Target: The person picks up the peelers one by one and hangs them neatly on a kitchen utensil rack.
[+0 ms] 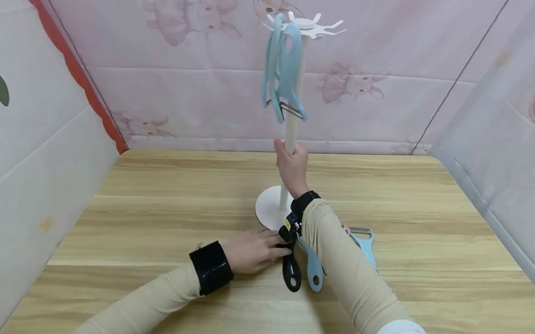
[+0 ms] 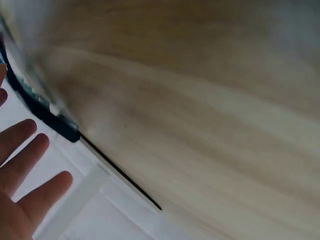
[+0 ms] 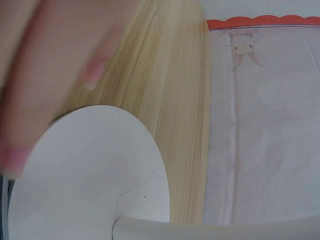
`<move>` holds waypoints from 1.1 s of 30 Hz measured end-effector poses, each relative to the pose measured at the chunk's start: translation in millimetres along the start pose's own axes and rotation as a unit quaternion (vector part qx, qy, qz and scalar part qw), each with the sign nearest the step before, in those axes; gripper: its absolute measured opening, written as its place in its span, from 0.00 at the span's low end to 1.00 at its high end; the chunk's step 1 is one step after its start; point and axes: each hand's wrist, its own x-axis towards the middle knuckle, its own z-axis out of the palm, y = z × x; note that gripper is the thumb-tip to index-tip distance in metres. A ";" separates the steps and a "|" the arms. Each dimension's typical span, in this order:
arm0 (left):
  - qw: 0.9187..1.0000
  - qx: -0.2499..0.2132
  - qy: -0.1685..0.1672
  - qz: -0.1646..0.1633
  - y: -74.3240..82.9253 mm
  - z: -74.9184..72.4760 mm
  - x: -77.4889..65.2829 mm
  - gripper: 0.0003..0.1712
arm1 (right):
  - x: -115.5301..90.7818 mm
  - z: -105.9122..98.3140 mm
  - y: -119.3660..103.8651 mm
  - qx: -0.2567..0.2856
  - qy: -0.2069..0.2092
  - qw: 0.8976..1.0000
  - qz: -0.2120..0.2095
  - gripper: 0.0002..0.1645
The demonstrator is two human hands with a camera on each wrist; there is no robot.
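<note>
My right hand grips the white pole of an upright rack, its thumb up along the pole. Light blue peelers hang from the hooked white top. In front of the round white base, my left hand reaches with extended fingers to a black handle lying on the table. The left wrist view shows those fingers spread beside the black handle. Blurred fingers cross the base in the right wrist view. The black tool's head is hidden.
A blue handle lies right of the black one, partly under the right arm. Another blue peeler lies beyond that sleeve. Behind the wooden table hangs a pink rabbit-print backdrop; white printed sheets stand at both sides.
</note>
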 end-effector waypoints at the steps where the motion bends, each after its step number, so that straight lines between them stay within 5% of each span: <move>1: 1.000 0.012 -0.011 0.002 0.9 1.2 0.5 0.21 | 0.0 0.0 -0.1 0.000 -0.001 1.000 -0.001 0.25; 5: 0.999 0.038 -0.032 0.002 4.4 5.8 1.9 0.24 | -0.3 0.2 -0.7 -0.011 -0.006 1.000 -0.009 0.25; 13: 0.999 0.042 0.000 -0.001 7.1 5.8 2.2 0.18 | -1.2 -0.7 -0.8 -0.006 -0.012 1.000 -0.004 0.26; 19: 0.998 0.062 -0.019 0.002 6.3 0.5 3.0 0.12 | -0.9 -1.5 -0.6 -0.007 -0.016 1.000 -0.006 0.26; 33: 1.000 0.014 -0.021 0.010 4.5 -11.0 0.0 0.08 | -0.6 -0.3 -0.9 -0.010 -0.014 1.000 -0.006 0.27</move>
